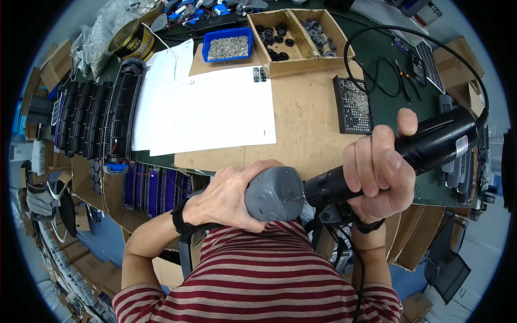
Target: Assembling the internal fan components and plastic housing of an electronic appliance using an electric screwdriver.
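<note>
My left hand (226,196) is wrapped round a grey rounded plastic housing (272,194), held off the table's near edge in front of my striped shirt. My right hand (379,172) grips a black corded electric screwdriver (439,137), which lies nearly level. Its thin bit (295,198) points left and meets the face of the housing; whether a screw sits at the tip is too small to tell. A black cable loops from the screwdriver's back end over the right side of the table. Black straps circle both wrists.
A black screw tray (354,107) stands at right on the cardboard sheet (307,118). Beyond are a blue bin of screws (227,46) and a divided cardboard box (301,40) of black parts. White paper (210,113) covers the left middle. Long black assemblies (97,116) line the left; pliers (404,81) lie far right.
</note>
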`<control>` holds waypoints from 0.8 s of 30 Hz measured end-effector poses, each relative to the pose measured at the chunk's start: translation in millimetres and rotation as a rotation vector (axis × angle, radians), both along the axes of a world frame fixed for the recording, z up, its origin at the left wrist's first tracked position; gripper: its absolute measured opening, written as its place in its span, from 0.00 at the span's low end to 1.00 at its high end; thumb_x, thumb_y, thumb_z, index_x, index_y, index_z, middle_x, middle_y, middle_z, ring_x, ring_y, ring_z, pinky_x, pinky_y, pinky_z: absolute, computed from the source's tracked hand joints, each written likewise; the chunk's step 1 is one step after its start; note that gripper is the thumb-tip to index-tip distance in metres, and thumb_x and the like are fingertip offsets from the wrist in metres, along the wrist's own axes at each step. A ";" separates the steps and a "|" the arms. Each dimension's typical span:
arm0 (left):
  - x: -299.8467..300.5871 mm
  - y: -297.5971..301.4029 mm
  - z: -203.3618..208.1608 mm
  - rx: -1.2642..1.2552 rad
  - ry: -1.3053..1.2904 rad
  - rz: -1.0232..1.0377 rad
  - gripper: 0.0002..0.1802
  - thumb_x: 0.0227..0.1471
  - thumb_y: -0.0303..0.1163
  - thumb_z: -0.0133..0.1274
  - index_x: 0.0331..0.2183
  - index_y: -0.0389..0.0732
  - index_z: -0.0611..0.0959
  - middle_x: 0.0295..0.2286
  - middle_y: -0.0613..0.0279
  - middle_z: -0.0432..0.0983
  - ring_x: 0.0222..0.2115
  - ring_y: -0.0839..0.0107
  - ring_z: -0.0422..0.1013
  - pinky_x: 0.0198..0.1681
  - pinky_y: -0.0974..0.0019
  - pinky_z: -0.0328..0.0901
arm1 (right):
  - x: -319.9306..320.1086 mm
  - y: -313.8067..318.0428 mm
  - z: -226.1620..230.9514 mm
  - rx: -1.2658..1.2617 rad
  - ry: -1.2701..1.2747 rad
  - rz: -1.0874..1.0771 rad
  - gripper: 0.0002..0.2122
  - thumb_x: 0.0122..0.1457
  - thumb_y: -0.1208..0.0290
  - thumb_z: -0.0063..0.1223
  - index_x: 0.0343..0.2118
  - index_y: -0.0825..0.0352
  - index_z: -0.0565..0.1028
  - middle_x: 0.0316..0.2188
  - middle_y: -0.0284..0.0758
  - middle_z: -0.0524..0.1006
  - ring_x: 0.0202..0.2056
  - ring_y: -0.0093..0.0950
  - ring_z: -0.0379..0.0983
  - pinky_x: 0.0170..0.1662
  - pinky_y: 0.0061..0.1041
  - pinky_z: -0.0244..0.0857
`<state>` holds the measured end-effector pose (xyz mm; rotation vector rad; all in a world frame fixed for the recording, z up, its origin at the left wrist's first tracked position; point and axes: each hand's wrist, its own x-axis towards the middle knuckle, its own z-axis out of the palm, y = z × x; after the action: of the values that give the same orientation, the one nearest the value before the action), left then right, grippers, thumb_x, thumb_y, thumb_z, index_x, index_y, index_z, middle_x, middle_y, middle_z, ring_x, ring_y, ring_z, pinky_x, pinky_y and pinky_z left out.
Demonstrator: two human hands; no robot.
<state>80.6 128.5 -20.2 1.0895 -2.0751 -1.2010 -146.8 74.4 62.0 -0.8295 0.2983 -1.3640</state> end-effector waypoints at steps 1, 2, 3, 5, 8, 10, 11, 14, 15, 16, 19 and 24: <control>-0.5 0.0 0.3 0.003 0.006 -0.003 0.50 0.25 0.41 0.66 0.54 0.41 0.68 0.31 0.50 0.80 0.28 0.55 0.79 0.33 0.61 0.75 | -0.3 -0.6 -1.5 -0.037 -0.022 0.036 0.18 0.55 0.80 0.45 0.48 0.56 0.58 0.15 0.26 0.62 0.12 0.19 0.59 0.19 0.24 0.62; -1.6 0.7 0.2 0.004 0.007 -0.002 0.50 0.25 0.41 0.66 0.54 0.41 0.68 0.31 0.50 0.80 0.28 0.55 0.79 0.33 0.61 0.75 | -0.6 -0.8 -3.0 -0.075 -0.043 0.073 0.18 0.56 0.80 0.44 0.47 0.56 0.58 0.15 0.26 0.62 0.11 0.19 0.59 0.19 0.24 0.62; -2.3 1.3 -0.4 -0.005 0.005 -0.011 0.50 0.24 0.41 0.66 0.54 0.41 0.68 0.31 0.50 0.81 0.27 0.55 0.79 0.33 0.62 0.76 | -0.7 -0.5 -4.6 -0.075 -0.044 0.075 0.18 0.56 0.80 0.44 0.47 0.56 0.58 0.15 0.26 0.62 0.11 0.19 0.59 0.19 0.24 0.62; -1.3 1.6 -0.4 -0.014 0.002 -0.018 0.50 0.24 0.41 0.66 0.54 0.41 0.69 0.32 0.50 0.81 0.27 0.55 0.79 0.33 0.62 0.76 | -1.5 0.4 -7.3 -0.058 -0.067 0.096 0.17 0.56 0.80 0.45 0.46 0.56 0.58 0.15 0.26 0.63 0.11 0.19 0.59 0.19 0.23 0.62; 0.3 1.6 1.5 0.017 -0.016 -0.005 0.50 0.23 0.40 0.66 0.54 0.42 0.69 0.32 0.50 0.81 0.28 0.55 0.79 0.33 0.61 0.76 | 0.4 2.2 -7.4 -0.116 -0.063 0.065 0.17 0.55 0.81 0.45 0.45 0.56 0.58 0.15 0.26 0.63 0.11 0.19 0.59 0.19 0.22 0.62; 1.2 1.2 1.8 0.037 0.000 0.014 0.50 0.23 0.40 0.66 0.54 0.42 0.70 0.32 0.50 0.81 0.28 0.55 0.79 0.33 0.61 0.76 | 0.0 3.7 -7.4 -0.111 -0.082 0.062 0.18 0.55 0.81 0.46 0.45 0.56 0.58 0.16 0.26 0.64 0.11 0.19 0.59 0.19 0.22 0.62; 0.7 1.2 2.1 0.036 0.000 0.014 0.50 0.23 0.40 0.66 0.54 0.42 0.70 0.32 0.50 0.81 0.28 0.55 0.79 0.33 0.61 0.76 | -0.5 4.3 -7.3 -0.105 -0.100 0.056 0.18 0.55 0.81 0.46 0.45 0.56 0.58 0.16 0.26 0.64 0.11 0.19 0.59 0.19 0.22 0.62; -0.5 1.0 3.1 0.012 0.001 -0.002 0.49 0.23 0.40 0.67 0.53 0.42 0.70 0.32 0.51 0.81 0.28 0.55 0.79 0.34 0.61 0.75 | -2.4 1.9 -8.5 -0.132 -0.091 0.104 0.18 0.55 0.81 0.45 0.46 0.56 0.58 0.16 0.26 0.64 0.11 0.19 0.60 0.19 0.23 0.62; -0.6 2.6 3.1 -0.012 0.007 0.005 0.49 0.23 0.40 0.66 0.53 0.42 0.70 0.32 0.51 0.81 0.28 0.56 0.79 0.34 0.61 0.75 | -2.5 2.2 -8.9 -0.133 -0.092 0.104 0.18 0.55 0.81 0.45 0.46 0.56 0.58 0.16 0.26 0.64 0.11 0.19 0.60 0.19 0.23 0.62; -0.6 3.6 3.1 -0.036 0.014 0.011 0.49 0.23 0.40 0.66 0.53 0.42 0.70 0.33 0.51 0.81 0.28 0.56 0.79 0.34 0.62 0.75 | -2.5 2.6 -9.2 -0.113 -0.104 0.091 0.19 0.55 0.81 0.45 0.47 0.56 0.58 0.17 0.26 0.65 0.12 0.19 0.60 0.20 0.23 0.62; 1.2 3.3 3.8 0.003 0.007 0.006 0.49 0.23 0.41 0.66 0.53 0.42 0.70 0.33 0.52 0.81 0.28 0.56 0.79 0.35 0.61 0.76 | 1.6 4.4 -8.1 -0.128 -0.133 0.051 0.18 0.55 0.81 0.45 0.48 0.60 0.58 0.17 0.26 0.65 0.13 0.18 0.62 0.20 0.20 0.63; 1.7 3.4 8.9 0.043 -0.019 -0.018 0.51 0.22 0.41 0.68 0.53 0.40 0.69 0.35 0.51 0.80 0.32 0.56 0.79 0.39 0.61 0.75 | -0.4 5.6 -7.4 -0.183 -0.139 0.044 0.17 0.56 0.81 0.45 0.48 0.63 0.59 0.17 0.25 0.65 0.14 0.16 0.62 0.20 0.17 0.64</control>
<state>82.2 131.9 -11.3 1.1077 -2.0865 -1.2539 -147.1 80.0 54.6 -0.8819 0.0475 -1.4148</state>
